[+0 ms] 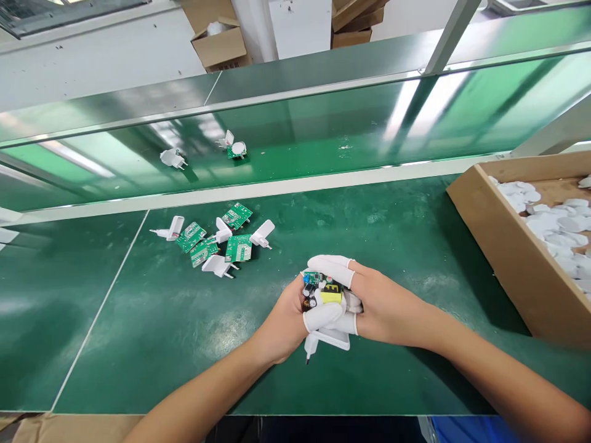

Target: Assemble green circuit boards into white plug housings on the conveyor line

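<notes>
Both hands meet near the front of the green table, closed around one circuit board [314,279] with a yellow transformer [331,293] and small dark capacitors. My left hand [293,317] grips its left side, the thumb in front. From the other side, my right hand [376,301] wraps over the top and right of the board. White finger covers sit on several fingertips. Below the fingers hangs a white plug piece [330,338] with a prong pointing down; whether it is wired to the board is hidden.
Several green circuit boards [239,248] with white plug pieces [263,234] lie left of centre on the table [184,344]. Beyond the pale rail [277,187], another plug piece [173,158] and board [237,150] rest on a green strip. A cardboard box [508,246] of white parts stands right.
</notes>
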